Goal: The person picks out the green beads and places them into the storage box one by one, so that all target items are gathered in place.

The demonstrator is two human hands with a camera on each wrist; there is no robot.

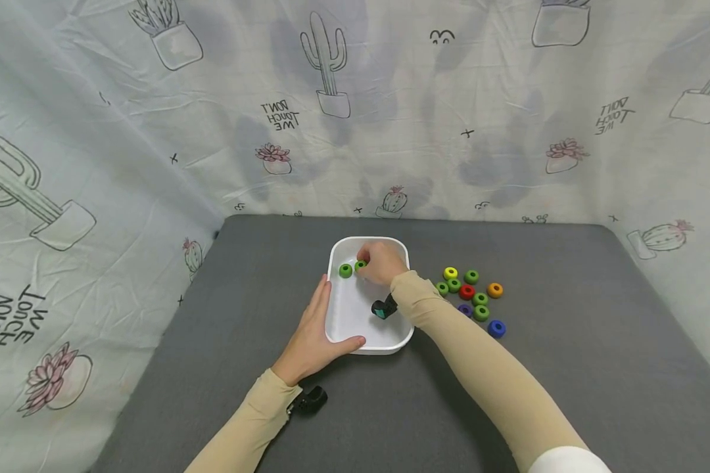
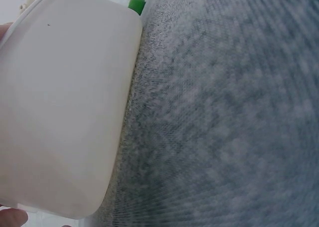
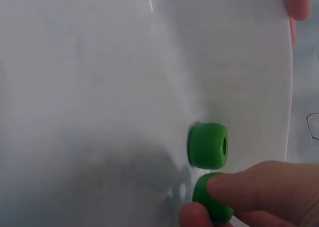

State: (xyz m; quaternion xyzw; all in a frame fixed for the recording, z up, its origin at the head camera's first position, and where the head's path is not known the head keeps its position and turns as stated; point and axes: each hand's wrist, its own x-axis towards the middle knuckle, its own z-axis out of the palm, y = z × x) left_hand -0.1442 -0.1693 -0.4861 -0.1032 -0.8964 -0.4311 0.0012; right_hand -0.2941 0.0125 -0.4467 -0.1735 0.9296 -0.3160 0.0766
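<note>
A white tray [image 1: 355,315] stands on the grey table in the head view. My left hand [image 1: 310,338] holds its near left corner, fingers along the left wall and thumb over the near rim. Inside the tray, toward its far end, my right hand [image 1: 383,263] pinches a green bead [image 3: 214,199] between thumb and finger. Right beside it sits another green bead [image 3: 208,145], near the tray's left wall, its hole showing in the right wrist view. The left wrist view has the tray's outer wall [image 2: 70,97] filling its left side.
Right of the tray lie loose beads: several green [image 1: 480,313], a yellow bead [image 1: 450,273], a red bead [image 1: 467,292], an orange bead [image 1: 495,290], and blue ones [image 1: 497,329]. My right forearm [image 1: 473,355] crosses close to them. A cactus-print curtain [image 1: 390,131] hangs behind the table.
</note>
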